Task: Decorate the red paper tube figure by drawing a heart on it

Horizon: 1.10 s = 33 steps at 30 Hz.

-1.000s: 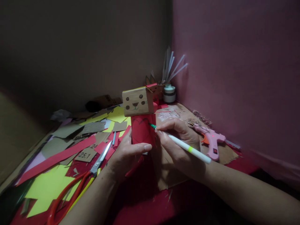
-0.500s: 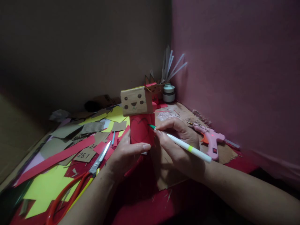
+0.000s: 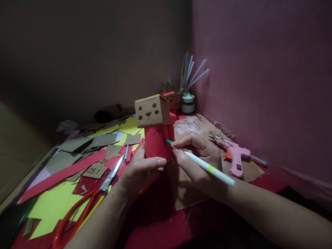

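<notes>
Basically, mid-table: box-headed figure (image 3: 156,133), left hand (image 3: 141,167) wrapped around its red body; right hand (image 3: 201,155) pinching marker (image 3: 199,162), green tip at the body's right side. Scissors (image 3: 108,181) crowd the left forearm; paper scraps (image 3: 57,204) cover left. Glue gun (image 3: 236,160) right of right hand, jar (image 3: 188,108) far. Pink wall (image 3: 259,69) bounds right; red surface (image 3: 160,216) shows near, between forearms.
</notes>
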Tool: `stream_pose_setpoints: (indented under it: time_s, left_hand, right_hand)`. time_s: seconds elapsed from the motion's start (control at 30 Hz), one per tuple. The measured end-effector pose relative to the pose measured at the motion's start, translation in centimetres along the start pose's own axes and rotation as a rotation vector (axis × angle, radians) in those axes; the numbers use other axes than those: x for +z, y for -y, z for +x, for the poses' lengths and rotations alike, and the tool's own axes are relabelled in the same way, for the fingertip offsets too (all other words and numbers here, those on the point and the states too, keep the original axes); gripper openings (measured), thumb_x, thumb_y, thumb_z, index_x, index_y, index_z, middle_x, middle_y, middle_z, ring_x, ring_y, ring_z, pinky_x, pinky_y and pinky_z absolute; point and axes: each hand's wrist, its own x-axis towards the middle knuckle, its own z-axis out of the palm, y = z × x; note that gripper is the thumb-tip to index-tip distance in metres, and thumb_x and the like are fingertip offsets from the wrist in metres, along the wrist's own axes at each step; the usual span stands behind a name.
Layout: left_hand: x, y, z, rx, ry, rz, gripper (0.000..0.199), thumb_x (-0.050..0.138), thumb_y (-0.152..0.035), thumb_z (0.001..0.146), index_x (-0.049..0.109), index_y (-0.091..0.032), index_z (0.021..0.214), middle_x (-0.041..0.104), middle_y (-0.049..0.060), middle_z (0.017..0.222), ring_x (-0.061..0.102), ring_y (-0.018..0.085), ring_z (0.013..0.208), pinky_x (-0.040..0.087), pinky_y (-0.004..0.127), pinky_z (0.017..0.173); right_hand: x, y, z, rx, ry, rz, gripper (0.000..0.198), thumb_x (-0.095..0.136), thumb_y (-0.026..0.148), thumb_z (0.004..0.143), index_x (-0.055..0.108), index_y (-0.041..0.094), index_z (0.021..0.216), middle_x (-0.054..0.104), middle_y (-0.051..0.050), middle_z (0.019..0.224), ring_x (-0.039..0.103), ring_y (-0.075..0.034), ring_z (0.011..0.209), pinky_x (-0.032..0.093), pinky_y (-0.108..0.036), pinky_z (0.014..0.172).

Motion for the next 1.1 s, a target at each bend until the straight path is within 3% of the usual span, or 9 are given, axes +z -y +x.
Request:
stream_pose_setpoints:
  time_s: [0.27,0.47,0.67,1.1]
  left_hand:
    - [-0.01,0.00,0.11,0.033,0.052,0.007,0.040,0.084,-0.015,0.065,0.071,-0.017,0.103,0.072,0.002,0.076,0.070,0.020,0.072,0.059,0.029,0.069]
    - [-0.34,0.10,0.24,0.020,0.035,0.003,0.038,0.088,-0.017,0.062,0.072,-0.016,0.096,0.070,0.001,0.073,0.064,0.015,0.064,0.056,0.025,0.063]
    - [-0.29,0.09,0.08,0.018,0.071,-0.014,0.023,0.085,-0.015,0.065,0.068,-0.016,0.081,0.064,0.000,0.066,0.061,0.013,0.060,0.053,0.022,0.059]
    - [0.10,-0.10,0.16,0.037,0.117,-0.012,0.028,0.084,-0.017,0.068,0.075,-0.015,0.093,0.073,0.003,0.074,0.068,0.016,0.066,0.056,0.022,0.060]
  right_hand:
    - [-0.16,0.16,0.13,0.009,0.007,0.011,0.012,0.062,0.010,0.086,0.066,0.021,0.087,0.056,0.006,0.065,0.052,-0.009,0.056,0.044,-0.023,0.052]
    - [0.00,0.02,0.21,-0.028,-0.012,-0.004,0.011,0.064,0.012,0.089,0.068,0.022,0.091,0.060,0.005,0.072,0.055,-0.009,0.059,0.047,-0.023,0.056]
    - [-0.17,-0.03,0.19,-0.046,0.000,-0.016,0.013,0.063,0.009,0.086,0.068,0.021,0.089,0.062,0.003,0.076,0.059,-0.011,0.067,0.048,-0.025,0.061]
    - [-0.37,0.21,0.16,-0.030,0.018,-0.013,0.013,0.061,0.009,0.086,0.067,0.021,0.088,0.062,0.003,0.076,0.057,-0.011,0.066,0.047,-0.026,0.061]
